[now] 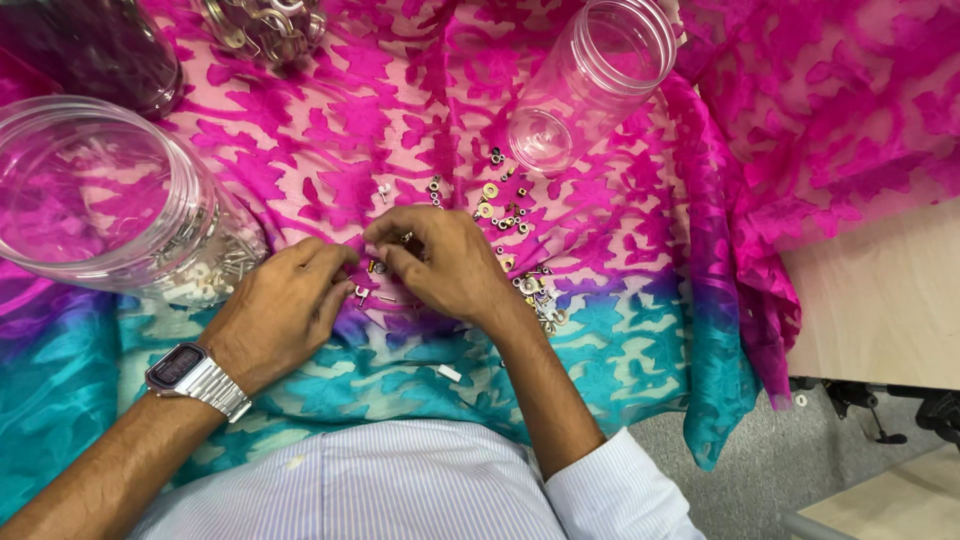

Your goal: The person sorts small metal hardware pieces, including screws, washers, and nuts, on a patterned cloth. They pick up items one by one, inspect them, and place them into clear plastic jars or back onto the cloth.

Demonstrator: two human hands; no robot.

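Observation:
My left hand [283,305] and my right hand [447,262] meet over a pink, purple and teal patterned cloth [640,330]. Their fingertips pinch together around tiny metal parts [374,268]; exactly what each fingertip grips is too small to tell. A small screw [361,292] lies just below the fingers. Loose washers and nuts [505,215] are scattered to the right of my right hand, with more [545,300] beside my wrist. A metal wristwatch [195,378] is on my left wrist.
A large clear jar [95,190] with screws in it lies at the left. An open clear jar [600,75] lies tipped at the top. A dark jar [95,45] and metal rings [265,25] sit at the back. Bare wooden tabletop [880,300] shows right.

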